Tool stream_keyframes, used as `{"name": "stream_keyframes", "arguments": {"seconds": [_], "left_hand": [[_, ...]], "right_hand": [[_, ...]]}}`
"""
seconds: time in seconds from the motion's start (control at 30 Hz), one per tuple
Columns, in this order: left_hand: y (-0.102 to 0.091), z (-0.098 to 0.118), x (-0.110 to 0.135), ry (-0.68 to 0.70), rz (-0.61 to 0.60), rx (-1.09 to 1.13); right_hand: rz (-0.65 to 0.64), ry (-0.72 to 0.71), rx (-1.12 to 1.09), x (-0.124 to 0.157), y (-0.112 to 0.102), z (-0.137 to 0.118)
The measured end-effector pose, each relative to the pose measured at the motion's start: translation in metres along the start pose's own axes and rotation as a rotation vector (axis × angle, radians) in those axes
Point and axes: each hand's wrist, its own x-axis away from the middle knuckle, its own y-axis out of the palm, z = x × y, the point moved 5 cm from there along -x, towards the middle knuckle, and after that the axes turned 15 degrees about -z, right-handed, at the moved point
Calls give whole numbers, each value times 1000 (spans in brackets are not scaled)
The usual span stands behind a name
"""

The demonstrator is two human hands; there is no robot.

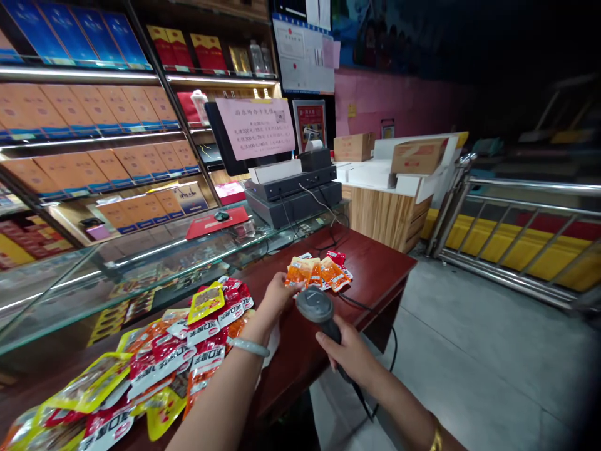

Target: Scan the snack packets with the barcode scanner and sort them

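My right hand [350, 351] is wrapped around the handle of a dark grey barcode scanner [315, 305], its head tilted toward the small packets. A black cable runs from the handle's lower end. At the near edge of a small group of snack packets, my left hand [279, 293] pinches an orange snack packet [299, 270]; the scanner head partly covers its fingertips. Another orange packet [334, 274] and some red ones lie just beside it on the dark red table [375, 263]. A large pile of red, yellow and orange snack packets [162, 360] spreads left of my left forearm.
A glass display counter [141, 257] borders the table on the left. Behind stand a monitor with a pink notice [258, 128], a cash drawer [295, 203], and shelves of boxed goods [103, 106]. Cardboard boxes [417, 155] and a metal railing [521, 219] are at right.
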Motion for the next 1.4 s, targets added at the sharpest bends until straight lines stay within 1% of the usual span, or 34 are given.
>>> {"name": "stream_keyframes", "arguments": {"seconds": [0.07, 0.13, 0.17, 0.23, 0.3, 0.37, 0.43, 0.5, 0.57, 0.63, 0.73, 0.83, 0.9, 0.97, 1.03, 1.1, 1.17, 1.2, 1.3, 1.33, 1.4], "left_hand": [[20, 14, -15, 17, -71, 182], [31, 21, -23, 22, -96, 245], [31, 21, -24, 22, -81, 245], [25, 16, -19, 28, -44, 180], [11, 9, -5, 57, -31, -26], [-7, 1, 18, 69, -29, -325], [-26, -10, 45, 19, -17, -590], [-47, -24, 72, -75, 4, -784], [-65, -40, 98, -174, 14, -895], [-81, -57, 119, -268, 27, -937], [-107, -74, 134, -348, 99, -941], [-137, -76, 129, -398, 258, -955], [-158, -75, 116, -486, 350, -953], [-176, -76, 101, -594, 391, -928], [-187, -78, 87, -645, 380, -909], [-194, -81, 74, -643, 339, -902], [-197, -82, 68, -620, 321, -906], [-198, -82, 67, -598, 337, -917], [-201, -76, 71, -496, 437, -975], [-202, -75, 73, -470, 454, -982], [-204, -74, 78, -463, 455, -935]], "right_hand": [[7, 7, 0, 2, -3, -2], [7, 17, 7, 3, -6, -4], [10, 21, 15, 4, -8, -4], [20, 22, 31, 4, -10, -4], [22, 26, 33, 4, -10, -1], [6, 36, 26, 2, -6, 3], [-14, 40, 28, 1, 0, 5], [-40, 34, 45, -1, 7, 7], [-71, 34, 58, -1, 13, 8], [-88, 35, 69, -1, 18, 9], [-99, 23, 79, -2, 23, 10], [-131, 24, 84, -5, 30, 11], [-142, 26, 92, -7, 35, 11], [-151, 26, 96, -9, 39, 11], [-156, 24, 96, -10, 42, 10], [-151, 20, 96, -11, 43, 9], [-141, 15, 102, -10, 43, 8], [-136, 14, 102, -10, 42, 8], [-112, 13, 91, -9, 40, 8], [-104, 13, 85, -8, 39, 8], [-99, 15, 69, -8, 39, 9]]}}
